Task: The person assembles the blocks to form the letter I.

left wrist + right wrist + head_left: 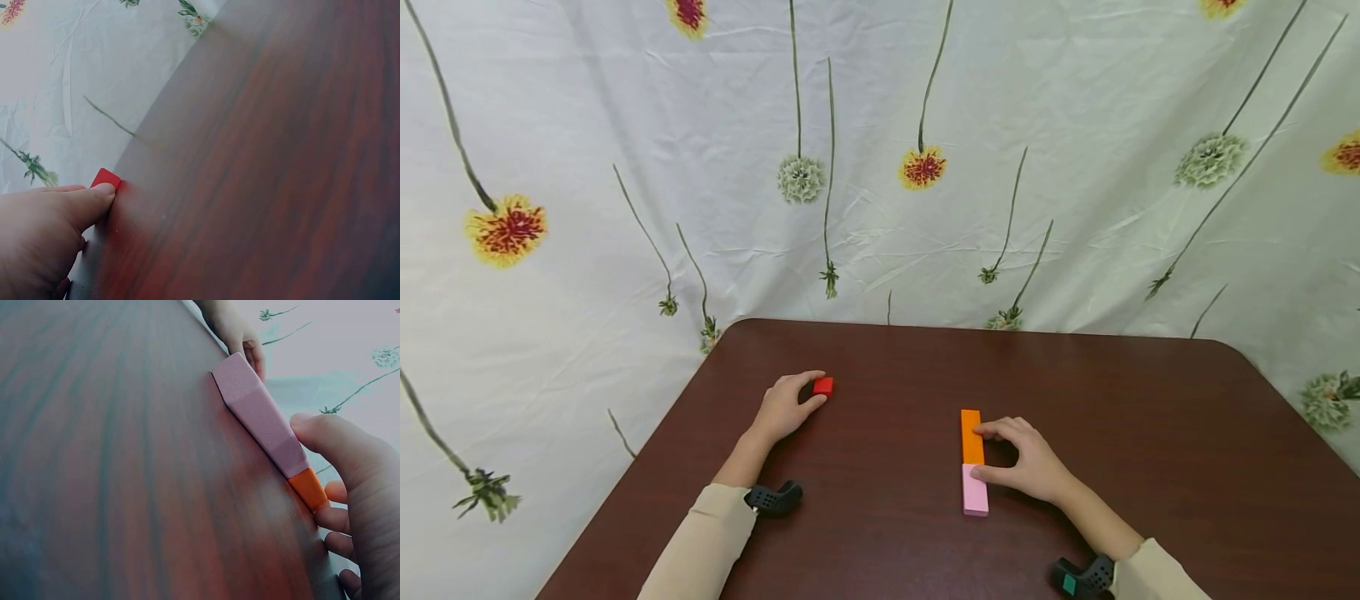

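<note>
My left hand [784, 407] pinches a small red block [824, 387] between thumb and fingers, on the table's far left part. In the left wrist view the thumb covers part of that red block [105, 177]. An orange block [972, 437] and a pink block [975, 490] lie end to end in a line, the orange one farther away. My right hand [1026, 460] is at their right side, fingers and thumb spread apart. Its thumb touches the pink block [259, 415], and a fingertip touches the orange block [309, 489].
The dark brown table [880, 533] has rounded far corners. A pale curtain [880, 108] with printed flowers hangs behind it and along the left side. Each wrist wears a black band device, one on the left [775, 498] and one on the right [1082, 577].
</note>
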Motion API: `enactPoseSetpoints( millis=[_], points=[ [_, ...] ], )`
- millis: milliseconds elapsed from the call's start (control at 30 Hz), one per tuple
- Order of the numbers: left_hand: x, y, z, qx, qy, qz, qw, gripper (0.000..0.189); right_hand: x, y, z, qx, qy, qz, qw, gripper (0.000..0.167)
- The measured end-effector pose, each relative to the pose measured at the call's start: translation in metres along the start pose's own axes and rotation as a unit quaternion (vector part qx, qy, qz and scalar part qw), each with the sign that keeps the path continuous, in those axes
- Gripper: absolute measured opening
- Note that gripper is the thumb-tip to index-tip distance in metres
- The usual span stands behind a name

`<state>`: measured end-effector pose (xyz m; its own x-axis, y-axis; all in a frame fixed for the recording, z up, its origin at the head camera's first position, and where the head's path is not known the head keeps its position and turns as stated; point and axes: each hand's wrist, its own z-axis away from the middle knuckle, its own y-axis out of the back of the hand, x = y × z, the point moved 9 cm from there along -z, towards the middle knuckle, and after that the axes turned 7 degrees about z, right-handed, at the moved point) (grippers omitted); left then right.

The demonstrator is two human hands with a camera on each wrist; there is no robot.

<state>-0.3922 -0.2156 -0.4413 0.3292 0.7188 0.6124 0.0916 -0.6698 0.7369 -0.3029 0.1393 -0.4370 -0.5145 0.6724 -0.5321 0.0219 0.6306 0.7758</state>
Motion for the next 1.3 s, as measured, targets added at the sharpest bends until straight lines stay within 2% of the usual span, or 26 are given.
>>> enactPoseSetpoints(
  millis=[600, 900, 1067, 1300],
  points=[
    [-0.002, 0.002, -0.002, 0.009, 0.004, 0.015, 0.9998, 0.041, 0.001, 0.0, 0.0, 0.0, -0.002, -0.002, 1.0, 0.053],
    [-0.004, 0.003, -0.003, 0.01, 0.014, 0.039, 0.9991, 0.04, 0.003, -0.001, 0.0, -0.005, -0.008, -0.002, 1.0, 0.053],
    [-0.005, 0.007, -0.006, 0.022, 0.017, 0.045, 0.9986, 0.039, 0.003, -0.002, 0.0, -0.003, -0.006, -0.005, 1.0, 0.053],
    [0.005, 0.012, -0.017, 0.02, 0.016, 0.044, 0.9987, 0.04, 0.002, -0.001, 0.0, 0.0, 0.001, -0.005, 1.0, 0.052]
  ],
)
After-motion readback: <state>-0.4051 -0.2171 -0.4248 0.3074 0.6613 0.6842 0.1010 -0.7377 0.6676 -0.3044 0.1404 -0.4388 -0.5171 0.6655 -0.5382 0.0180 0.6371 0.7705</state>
